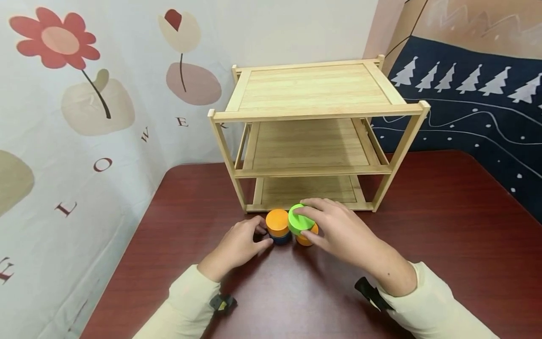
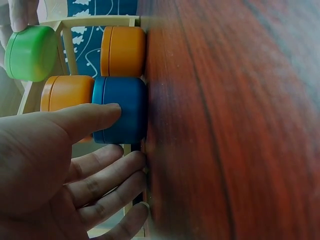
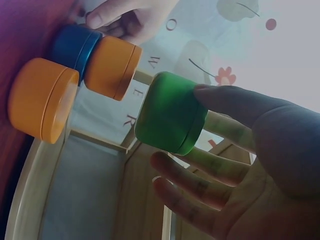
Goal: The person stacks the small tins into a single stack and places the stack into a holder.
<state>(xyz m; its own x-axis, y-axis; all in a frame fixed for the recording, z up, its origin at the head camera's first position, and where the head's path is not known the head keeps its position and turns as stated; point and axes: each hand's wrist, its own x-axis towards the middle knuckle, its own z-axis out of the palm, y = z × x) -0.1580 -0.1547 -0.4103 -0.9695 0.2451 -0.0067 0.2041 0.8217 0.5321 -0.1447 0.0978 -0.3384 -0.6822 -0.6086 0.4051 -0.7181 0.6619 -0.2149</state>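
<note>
My right hand (image 1: 345,233) pinches a small round green lidded tin (image 1: 298,225) between thumb and fingers. In the right wrist view the green tin (image 3: 167,112) is raised off the table, away from the other tins. An orange tin (image 1: 277,220) sits on top of a blue tin (image 1: 280,238), close to the shelf front. Right of that stack stands another orange tin (image 1: 303,241), partly hidden under the green one. My left hand (image 1: 241,241) is beside the stack, its fingers relaxed; its thumb overlaps the blue tin (image 2: 131,120) in the left wrist view.
A three-tier light wooden shelf (image 1: 317,114) stands on the dark red table (image 1: 186,212) behind the tins. Patterned cloth (image 1: 139,42) with flowers and letters hangs at the left, and a dark blue cloth with white trees (image 1: 461,113) at the right.
</note>
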